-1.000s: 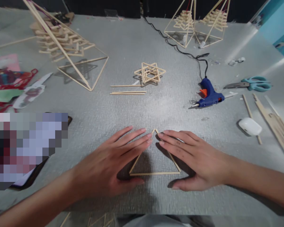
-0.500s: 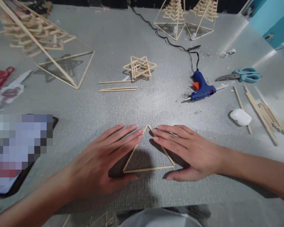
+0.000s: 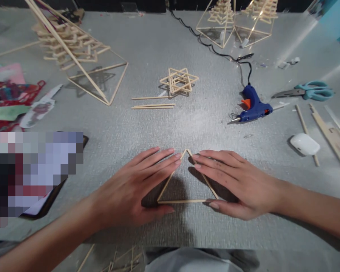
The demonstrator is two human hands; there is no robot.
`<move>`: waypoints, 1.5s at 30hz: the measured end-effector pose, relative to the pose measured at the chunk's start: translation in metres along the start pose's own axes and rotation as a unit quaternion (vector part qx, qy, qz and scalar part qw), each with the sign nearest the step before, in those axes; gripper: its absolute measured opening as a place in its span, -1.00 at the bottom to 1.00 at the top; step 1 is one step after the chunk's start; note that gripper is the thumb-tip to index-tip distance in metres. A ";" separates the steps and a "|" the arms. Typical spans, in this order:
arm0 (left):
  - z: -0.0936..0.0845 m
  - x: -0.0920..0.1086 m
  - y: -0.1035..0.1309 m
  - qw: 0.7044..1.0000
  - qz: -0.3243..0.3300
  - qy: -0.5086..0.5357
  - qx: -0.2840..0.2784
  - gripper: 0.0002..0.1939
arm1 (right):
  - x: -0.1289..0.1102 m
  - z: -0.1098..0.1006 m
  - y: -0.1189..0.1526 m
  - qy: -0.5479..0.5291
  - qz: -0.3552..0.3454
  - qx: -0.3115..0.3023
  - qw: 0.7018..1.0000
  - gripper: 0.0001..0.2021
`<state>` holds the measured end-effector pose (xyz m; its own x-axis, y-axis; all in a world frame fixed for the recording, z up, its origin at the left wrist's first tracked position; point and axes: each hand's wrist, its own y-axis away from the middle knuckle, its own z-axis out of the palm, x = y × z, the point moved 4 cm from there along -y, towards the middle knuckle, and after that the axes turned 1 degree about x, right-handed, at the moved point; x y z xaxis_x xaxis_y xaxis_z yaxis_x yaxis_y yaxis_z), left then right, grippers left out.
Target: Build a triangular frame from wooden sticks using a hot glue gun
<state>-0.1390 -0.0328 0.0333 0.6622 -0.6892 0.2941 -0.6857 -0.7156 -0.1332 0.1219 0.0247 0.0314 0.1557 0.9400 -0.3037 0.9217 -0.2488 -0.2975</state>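
Three thin wooden sticks form a triangle (image 3: 184, 201) lying flat on the grey table in front of me. My left hand (image 3: 136, 183) rests palm down at its left side, fingertips on the left stick near the top corner and thumb stretched below the base stick. My right hand (image 3: 240, 185) lies opposite, its fingertips on the right stick near the top. The right thumb tip touches or nearly touches the right end of the base stick. Fingers of both hands are outstretched. The two side sticks come close at the top; whether they touch is unclear.
Beyond lie loose sticks (image 3: 153, 107) and a stick star (image 3: 172, 90). To the right are a blue glue gun (image 3: 255, 107), scissors (image 3: 317, 91), a white case (image 3: 304, 144) and more sticks (image 3: 328, 130). A phone (image 3: 49, 196) and a large stick frame (image 3: 117, 85) stand left.
The view has shifted, so things appear farther right. My right thumb has come up to the base stick's right end, and that stick now looks more level. The left hand keeps its pose.
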 end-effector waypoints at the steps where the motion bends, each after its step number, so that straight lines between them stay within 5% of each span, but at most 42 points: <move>1: 0.000 0.000 0.000 1.000 -0.001 -0.002 -0.001 -0.12 | 0.000 0.000 0.000 0.002 -0.001 0.002 1.000 -0.32; 45: 0.001 -0.001 0.001 0.999 0.009 -0.030 0.018 -0.18 | 0.004 -0.003 0.001 -0.048 -0.007 0.031 0.998 -0.36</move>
<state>-0.1401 -0.0330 0.0319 0.6680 -0.7063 0.2345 -0.6866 -0.7064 -0.1718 0.1244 0.0291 0.0331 0.1047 0.9176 -0.3834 0.8992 -0.2520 -0.3576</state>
